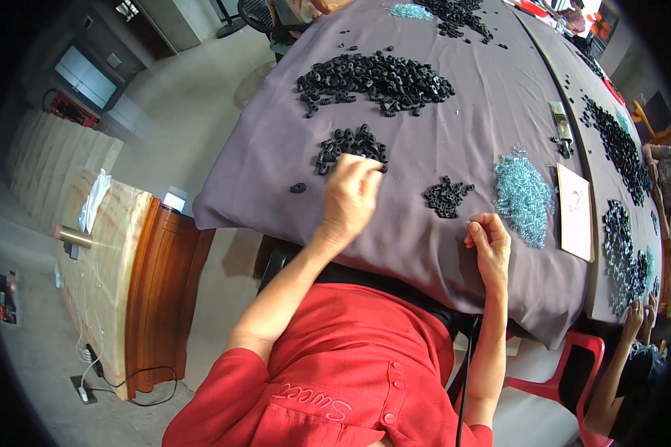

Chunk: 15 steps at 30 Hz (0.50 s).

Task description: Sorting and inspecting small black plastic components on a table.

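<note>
My left hand (350,192) is over the near edge of a small pile of black ribbed plastic pieces (359,140). Its fingers are bent together and touch or hover just above the pieces; whatever they pinch is hidden. My right hand (491,242) is held in a pinch at the near side of a heap of tiny clear bluish pieces (524,197). A small pale speck shows at its fingertips, too small to name. Between the two hands lies a cluster of small black ring-like pieces (446,198).
A larger heap of black pieces (376,78) lies farther back on the grey cloth-covered table (261,160). One black piece (297,188) sits alone at left. Right of the clear heap are a pale board (575,212) and a tube (561,123). A co-worker's hands (640,320) show at far right.
</note>
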Motion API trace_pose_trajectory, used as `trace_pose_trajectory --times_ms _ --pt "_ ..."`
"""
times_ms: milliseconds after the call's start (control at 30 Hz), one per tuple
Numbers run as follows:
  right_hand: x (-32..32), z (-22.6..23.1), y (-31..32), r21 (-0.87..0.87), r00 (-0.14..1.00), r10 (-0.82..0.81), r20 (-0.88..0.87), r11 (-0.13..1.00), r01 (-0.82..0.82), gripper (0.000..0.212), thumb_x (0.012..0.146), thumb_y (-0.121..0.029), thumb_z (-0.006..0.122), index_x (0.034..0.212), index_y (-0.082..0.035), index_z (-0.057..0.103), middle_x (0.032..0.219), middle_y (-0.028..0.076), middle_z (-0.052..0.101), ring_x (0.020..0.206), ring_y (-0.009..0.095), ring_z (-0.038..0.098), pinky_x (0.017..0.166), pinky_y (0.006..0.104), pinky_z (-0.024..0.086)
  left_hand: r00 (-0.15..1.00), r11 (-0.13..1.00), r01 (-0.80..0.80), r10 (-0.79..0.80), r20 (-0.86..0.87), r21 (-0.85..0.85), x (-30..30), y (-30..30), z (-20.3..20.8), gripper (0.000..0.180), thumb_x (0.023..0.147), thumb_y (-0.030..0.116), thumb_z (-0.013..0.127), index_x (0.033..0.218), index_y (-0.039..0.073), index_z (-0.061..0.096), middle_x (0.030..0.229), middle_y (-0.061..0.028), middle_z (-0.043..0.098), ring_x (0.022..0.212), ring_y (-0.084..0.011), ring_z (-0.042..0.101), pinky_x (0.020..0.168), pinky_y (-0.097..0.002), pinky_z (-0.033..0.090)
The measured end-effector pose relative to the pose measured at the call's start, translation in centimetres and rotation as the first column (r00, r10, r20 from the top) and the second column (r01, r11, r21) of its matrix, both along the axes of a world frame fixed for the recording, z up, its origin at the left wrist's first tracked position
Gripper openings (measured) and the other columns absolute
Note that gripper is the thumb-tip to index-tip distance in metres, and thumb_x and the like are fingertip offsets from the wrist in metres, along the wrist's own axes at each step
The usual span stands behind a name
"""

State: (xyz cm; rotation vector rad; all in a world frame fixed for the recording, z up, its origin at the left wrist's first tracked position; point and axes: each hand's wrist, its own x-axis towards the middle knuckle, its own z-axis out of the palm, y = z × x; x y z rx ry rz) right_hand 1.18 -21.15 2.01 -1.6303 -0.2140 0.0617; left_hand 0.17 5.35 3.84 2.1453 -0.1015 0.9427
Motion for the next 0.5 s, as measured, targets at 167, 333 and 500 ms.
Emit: trace_pose_trajectory --times_ms 167,333,500 --pt "0.0 0.1 0.4 -0.066 1.0 -0.006 0.007 0.998 0.006 0.005 0.089 -0.006 0.058 0.09 -0.002 0.057 0.074 -0.001 0.055 0.062 0.005 0.05 0.058 0.0199 0.043 0.956 0.942 -0.203 0.25 -0.156 0.267 0.3 5.4 -1.6 0.023 0.077 0.01 0.067 0.097 0.004 0.059 0.092 -0.0132 0.053 0.085 -0.0317 0.056 0.076 -0.041 0.046" --pt "-0.1 0.1 0.4 -0.067 1.0 -0.013 -0.001 0.998 0.013 0.006 0.088 -0.006 0.058 0.092 -0.002 0.057 0.077 -0.001 0.056 0.064 0.005 0.051 0.059 0.0197 0.045 0.962 0.97 -0.105 0.154 -0.224 0.218 1.1 5.1 -2.7 0.021 0.077 0.008 0.065 0.097 0.003 0.063 0.091 -0.0114 0.057 0.087 -0.0298 0.056 0.076 -0.0388 0.047" --pt "-0.3 0.4 0.6 -0.056 0.999 -0.035 -0.014 0.998 0.034 0.004 0.087 -0.002 0.057 0.09 0.0 0.056 0.076 0.001 0.056 0.063 0.007 0.051 0.059 0.0212 0.045 0.986 0.988 -0.054 0.076 -0.149 0.142 1.3 4.6 -2.9 0.018 0.079 0.005 0.062 0.097 0.003 0.061 0.089 -0.011 0.057 0.087 -0.0289 0.056 0.076 -0.0381 0.047"
